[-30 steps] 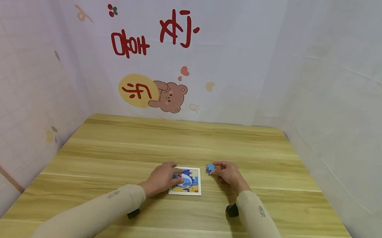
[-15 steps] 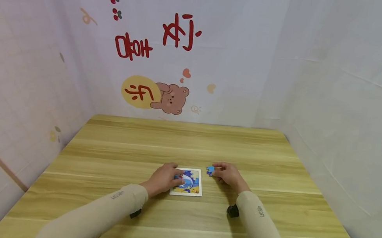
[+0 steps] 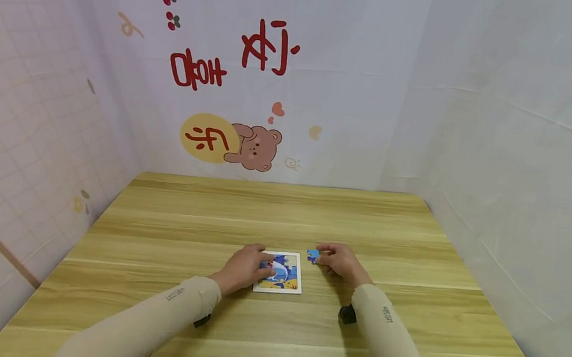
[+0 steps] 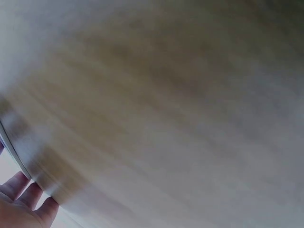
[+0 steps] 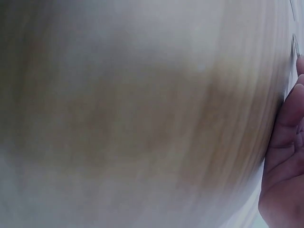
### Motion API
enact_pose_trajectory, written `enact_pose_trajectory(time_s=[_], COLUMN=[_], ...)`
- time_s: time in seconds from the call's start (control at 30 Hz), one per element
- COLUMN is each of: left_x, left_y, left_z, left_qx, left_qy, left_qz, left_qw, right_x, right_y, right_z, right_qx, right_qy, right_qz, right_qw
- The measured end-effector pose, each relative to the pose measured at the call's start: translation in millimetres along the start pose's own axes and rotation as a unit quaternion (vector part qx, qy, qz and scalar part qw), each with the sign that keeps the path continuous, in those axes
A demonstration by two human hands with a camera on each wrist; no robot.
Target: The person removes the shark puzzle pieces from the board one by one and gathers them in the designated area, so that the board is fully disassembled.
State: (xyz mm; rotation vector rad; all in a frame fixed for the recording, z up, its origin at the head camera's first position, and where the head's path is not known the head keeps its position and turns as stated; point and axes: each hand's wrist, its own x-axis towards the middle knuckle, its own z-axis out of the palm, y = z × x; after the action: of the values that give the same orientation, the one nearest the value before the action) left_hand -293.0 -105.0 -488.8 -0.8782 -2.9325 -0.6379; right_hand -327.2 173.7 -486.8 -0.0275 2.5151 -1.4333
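A square jigsaw puzzle [image 3: 283, 272] with a white frame lies on the table, showing a blue and white sea animal over yellow. Over its left side rests my left hand [image 3: 243, 268], with thumb and a finger laid on the picture. The left wrist view shows several fingertips [image 4: 49, 209] at the frame's edge. Just right of the frame, my right hand [image 3: 341, 262] pinches a blue puzzle piece [image 3: 312, 254] by its right side. In the right wrist view the right hand [image 5: 287, 156] is partly cut off and the piece is hardly visible.
The wood-grain table [image 3: 391, 232] runs back to a white wall cloth [image 3: 359, 92] printed with red characters and a bear [image 3: 257, 149]. Similar cloth hangs at left and right. Both wrists carry dark camera mounts [image 3: 347, 314] beneath the sleeves.
The piece in my right hand has turned slightly and shifted a little. My left hand stays on the puzzle. The head view has shifted slightly.
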Motion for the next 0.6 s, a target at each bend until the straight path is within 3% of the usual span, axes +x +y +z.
enact_pose_trajectory(time_s=[0.6], left_x=[0.1], left_y=[3.4], left_z=[-3.2], left_qx=[-0.002], left_qy=[-0.004], left_qz=[-0.020], left_qw=[0.9998], right_x=[-5.7], right_y=[-3.9], right_z=[5.4], right_qx=[-0.017], right_qy=[0.025], right_qz=[-0.007], right_qw=[0.999])
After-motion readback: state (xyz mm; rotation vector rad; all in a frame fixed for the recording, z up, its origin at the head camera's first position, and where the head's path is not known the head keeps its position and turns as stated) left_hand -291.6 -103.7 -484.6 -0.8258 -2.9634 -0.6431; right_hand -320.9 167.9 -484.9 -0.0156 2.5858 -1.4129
